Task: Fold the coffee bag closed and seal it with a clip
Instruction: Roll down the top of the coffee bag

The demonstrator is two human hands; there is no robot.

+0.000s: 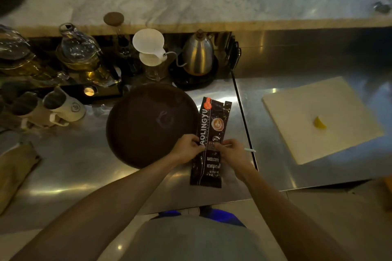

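Observation:
A long black coffee bag (pixel 212 125) with white and orange print lies flat on the steel counter, lengthwise away from me. My left hand (pixel 187 148) pinches its left edge near the middle. My right hand (pixel 232 151) grips the right edge at the same height. A thin white clip (pixel 250 150) sticks out to the right from under my right hand; I cannot tell whether the fingers hold it.
A dark round tray (pixel 148 125) lies just left of the bag. Behind it stand a white dripper (pixel 149 45) and a steel kettle (pixel 198 53). Glass teapots and mugs (pixel 63 106) crowd the left. A white cutting board (pixel 320 118) with a lemon wedge (pixel 319 123) lies to the right.

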